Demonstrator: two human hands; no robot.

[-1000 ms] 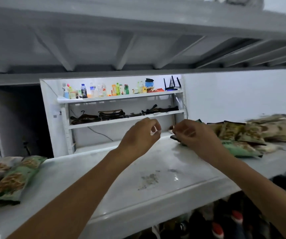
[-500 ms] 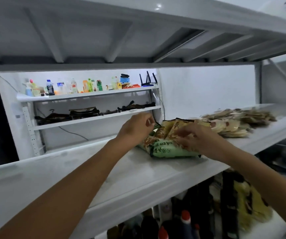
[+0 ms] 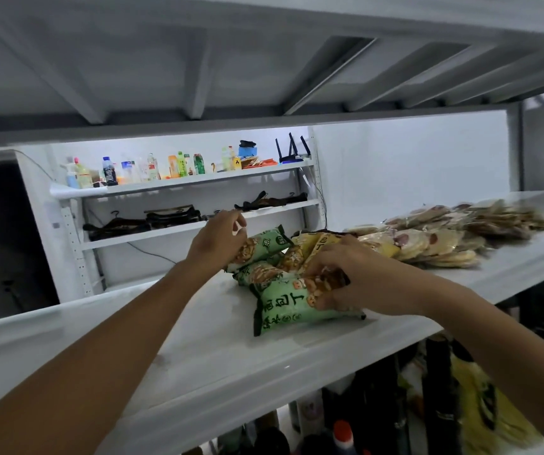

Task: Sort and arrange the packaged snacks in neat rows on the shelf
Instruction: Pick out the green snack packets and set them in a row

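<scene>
A loose pile of green snack packets point(image 3: 283, 310) lies in the middle of the white shelf point(image 3: 205, 349), with yellow packets point(image 3: 310, 244) behind them. My left hand point(image 3: 218, 238) grips the upper green packet point(image 3: 264, 246) at its left end. Over the front green packet, my right hand point(image 3: 346, 277) presses down with its fingers closed on the packet's top edge. A heap of clear-wrapped round biscuits point(image 3: 444, 238) stretches to the right along the shelf.
The upper shelf board point(image 3: 264, 60) hangs low overhead. Behind stands a white rack point(image 3: 191, 205) with drink bottles and dark hangers. Bottles point(image 3: 342, 435) and yellow bags point(image 3: 480, 405) fill the level below. The shelf's left half is bare.
The view swung right and closer to the pile. Both hands moved from the empty shelf middle onto the green packets and took hold of them.
</scene>
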